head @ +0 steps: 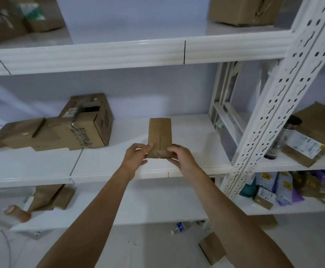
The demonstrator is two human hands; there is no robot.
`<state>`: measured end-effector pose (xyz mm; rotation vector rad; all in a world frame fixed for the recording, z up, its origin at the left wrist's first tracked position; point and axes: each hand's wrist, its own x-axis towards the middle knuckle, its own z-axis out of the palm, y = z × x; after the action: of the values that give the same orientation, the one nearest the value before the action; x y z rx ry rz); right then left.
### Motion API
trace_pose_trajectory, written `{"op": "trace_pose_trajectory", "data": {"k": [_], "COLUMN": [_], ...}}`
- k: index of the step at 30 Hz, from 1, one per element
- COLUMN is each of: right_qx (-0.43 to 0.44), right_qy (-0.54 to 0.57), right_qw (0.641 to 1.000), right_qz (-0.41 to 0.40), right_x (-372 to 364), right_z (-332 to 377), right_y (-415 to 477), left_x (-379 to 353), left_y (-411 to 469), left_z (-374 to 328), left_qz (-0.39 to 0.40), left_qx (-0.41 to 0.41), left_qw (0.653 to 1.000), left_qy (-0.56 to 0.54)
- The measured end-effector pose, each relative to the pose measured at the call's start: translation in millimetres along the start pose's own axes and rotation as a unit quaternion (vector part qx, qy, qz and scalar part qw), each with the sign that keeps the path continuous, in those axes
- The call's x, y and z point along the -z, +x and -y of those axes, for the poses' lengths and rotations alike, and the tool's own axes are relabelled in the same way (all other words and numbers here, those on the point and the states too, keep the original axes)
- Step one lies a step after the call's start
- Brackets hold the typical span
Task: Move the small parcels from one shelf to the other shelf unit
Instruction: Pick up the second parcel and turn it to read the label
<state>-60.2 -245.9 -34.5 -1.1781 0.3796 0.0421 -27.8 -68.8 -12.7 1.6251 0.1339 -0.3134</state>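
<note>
A small flat brown cardboard parcel (160, 135) lies lengthwise on the middle white shelf (192, 132) of the left shelf unit, its taped near end toward me. My left hand (136, 157) grips the near left corner and my right hand (181, 156) grips the near right corner. Both hands are at the shelf's front part. The parcel's far end rests on the shelf board. More small parcels (264, 198) are piled on the lower shelf of the right shelf unit.
Two larger cardboard boxes (61, 128) sit on the same shelf to the left. A perforated white upright (270, 105) divides the units. A labelled box (312, 136) and dark jar (285, 136) stand right. Boxes lie on upper and lower shelves; a bottle (179, 228) and box lie on the floor.
</note>
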Motion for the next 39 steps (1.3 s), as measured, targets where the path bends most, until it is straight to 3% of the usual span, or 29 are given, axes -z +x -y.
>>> {"op": "trace_pose_trajectory", "data": {"k": [5,16,28,39], "right_qx": [0.037,0.107,0.113,0.053], "right_qy": [-0.005,-0.006,-0.075,-0.056], "right_qw": [0.998,0.986,0.987,0.993], "right_qz": [0.044,0.130,0.085,0.085], "right_x": [-16.5,-32.0,-33.1,-29.5], "right_z": [10.8,36.7,33.4,16.3], "right_y": [-11.0,-46.4,-54.8,-51.9], "left_x": [20.6,37.5,41.7,43.7], "left_y": [-11.0,-37.1,-48.3,-51.8], "left_z": [-9.3,-33.1,-34.6,-16.8], "left_qz": [0.010,0.069,0.080,0.113], "left_qx": [-0.017,-0.085,-0.101,-0.038], "left_qw": [0.997,0.988,0.989,0.986], "left_qy": [-0.074,-0.110,-0.070,-0.114]}}
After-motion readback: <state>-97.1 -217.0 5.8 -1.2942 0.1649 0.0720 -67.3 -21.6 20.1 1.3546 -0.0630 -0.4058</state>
